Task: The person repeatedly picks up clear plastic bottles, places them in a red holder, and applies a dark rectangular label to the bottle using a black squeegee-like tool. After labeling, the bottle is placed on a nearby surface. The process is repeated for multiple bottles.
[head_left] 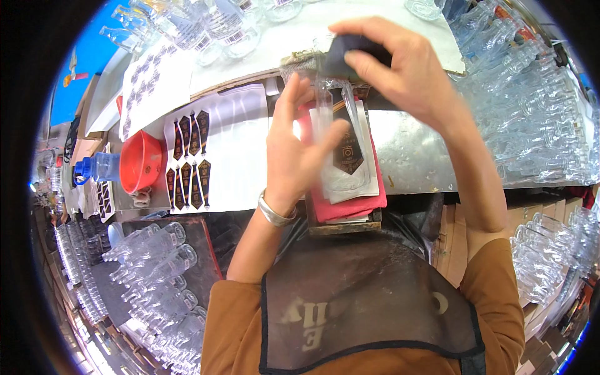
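Observation:
A clear glass bottle (pixel 342 183) lies in front of me with its base toward me, and a dark label (pixel 350 153) shows on it. Under it are a white sheet and a folded red cloth (pixel 369 203) on a wooden stand. My right hand (pixel 409 72) grips a dark, soft-looking block (pixel 340 55) above the bottle's far end; the fingers are slightly blurred. Along the bottle's left side is my left hand (pixel 292 150), thumb and fingers apart. Whether its thumb touches the glass, I cannot tell.
A white label sheet (pixel 237 150) with several dark labels lies left, beside a red bowl (pixel 139 161) and a blue-capped plastic bottle (pixel 103 167). Glass bottles pile up at right (pixel 531 119), stand lower left (pixel 156 269), and lie on the far board (pixel 206 25). Cardboard boxes (pixel 450 231) sit below right.

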A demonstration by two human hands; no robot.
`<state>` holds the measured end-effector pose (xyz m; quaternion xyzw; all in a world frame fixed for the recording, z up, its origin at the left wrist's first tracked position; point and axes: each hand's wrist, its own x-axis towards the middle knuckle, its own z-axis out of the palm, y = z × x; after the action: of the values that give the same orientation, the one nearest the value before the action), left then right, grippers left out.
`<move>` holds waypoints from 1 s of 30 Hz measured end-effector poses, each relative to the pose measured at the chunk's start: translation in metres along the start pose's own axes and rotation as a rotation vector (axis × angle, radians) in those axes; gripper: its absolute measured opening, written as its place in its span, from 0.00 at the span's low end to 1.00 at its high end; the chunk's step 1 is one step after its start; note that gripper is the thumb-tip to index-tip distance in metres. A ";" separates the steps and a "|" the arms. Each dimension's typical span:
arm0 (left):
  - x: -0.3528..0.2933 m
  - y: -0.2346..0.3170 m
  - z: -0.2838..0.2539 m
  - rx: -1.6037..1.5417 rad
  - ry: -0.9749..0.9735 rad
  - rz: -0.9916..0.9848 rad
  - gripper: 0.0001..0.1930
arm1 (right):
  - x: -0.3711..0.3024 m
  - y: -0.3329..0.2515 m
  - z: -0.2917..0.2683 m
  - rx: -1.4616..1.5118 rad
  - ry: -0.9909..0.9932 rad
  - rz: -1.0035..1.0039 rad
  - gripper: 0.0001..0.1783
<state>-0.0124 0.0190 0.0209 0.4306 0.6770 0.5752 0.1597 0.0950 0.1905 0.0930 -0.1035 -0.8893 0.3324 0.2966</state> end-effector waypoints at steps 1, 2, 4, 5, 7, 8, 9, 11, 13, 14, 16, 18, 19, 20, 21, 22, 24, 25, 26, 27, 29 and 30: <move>0.004 -0.003 -0.002 -0.099 0.001 -0.126 0.36 | -0.007 0.006 0.006 -0.061 0.009 -0.036 0.18; 0.008 -0.003 -0.003 -0.198 0.000 -0.252 0.33 | -0.013 0.011 0.011 -0.039 0.067 0.019 0.17; 0.018 0.001 -0.008 -0.192 -0.059 -0.370 0.28 | -0.019 0.018 0.008 -0.050 0.202 0.086 0.17; 0.024 0.004 -0.008 -0.173 -0.080 -0.423 0.28 | -0.021 0.020 0.006 -0.053 0.267 0.118 0.17; 0.035 0.003 -0.006 -0.097 -0.135 -0.476 0.27 | -0.032 0.022 0.002 0.355 0.247 0.337 0.15; 0.040 -0.002 -0.006 -0.040 -0.170 -0.475 0.27 | -0.038 0.027 0.005 0.567 0.249 0.402 0.15; 0.043 -0.005 -0.005 0.017 -0.203 -0.474 0.27 | -0.046 0.028 0.006 0.622 0.235 0.466 0.14; 0.044 -0.010 0.001 0.047 -0.164 -0.416 0.33 | -0.062 0.037 0.016 0.736 0.198 0.571 0.13; 0.044 -0.010 0.003 0.060 -0.153 -0.392 0.35 | -0.071 0.042 0.024 0.765 0.158 0.606 0.15; 0.044 -0.009 0.003 0.060 -0.161 -0.399 0.34 | -0.072 0.042 0.026 0.739 0.139 0.609 0.17; 0.042 -0.008 0.002 -0.039 -0.162 -0.448 0.32 | -0.068 0.039 0.029 0.586 0.037 0.570 0.24; 0.037 -0.006 0.001 -0.237 -0.149 -0.530 0.29 | -0.057 0.040 0.035 0.496 -0.041 0.529 0.27; 0.033 -0.004 0.001 -0.256 -0.131 -0.516 0.28 | -0.053 0.038 0.040 0.452 -0.036 0.497 0.31; 0.029 -0.001 0.003 -0.274 -0.113 -0.502 0.27 | -0.049 0.034 0.040 0.394 -0.101 0.517 0.32; 0.027 0.001 0.004 -0.292 -0.096 -0.488 0.26 | -0.045 0.030 0.038 0.336 -0.165 0.536 0.32; 0.027 -0.003 0.003 -0.284 -0.121 -0.471 0.26 | -0.041 0.027 0.037 0.275 -0.231 0.552 0.33; 0.027 -0.014 0.001 -0.269 -0.173 -0.436 0.27 | -0.041 0.029 0.040 0.324 -0.243 0.561 0.32; 0.025 -0.011 0.003 -0.257 -0.164 -0.439 0.26 | -0.043 0.031 0.041 0.333 -0.240 0.557 0.31; 0.024 -0.009 0.004 -0.278 -0.154 -0.461 0.26 | -0.044 0.032 0.042 0.341 -0.237 0.553 0.31; 0.024 -0.006 0.004 -0.298 -0.144 -0.482 0.26 | -0.045 0.034 0.042 0.396 -0.233 0.540 0.30; 0.020 -0.006 0.006 -0.304 -0.140 -0.475 0.26 | -0.050 0.036 0.044 0.505 -0.227 0.522 0.29; 0.018 -0.006 0.006 -0.290 -0.145 -0.443 0.26 | -0.051 0.036 0.045 0.472 -0.224 0.518 0.29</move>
<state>-0.0209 0.0367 0.0185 0.2848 0.6520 0.5849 0.3895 0.1093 0.1741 0.0193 -0.2172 -0.7593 0.6018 0.1190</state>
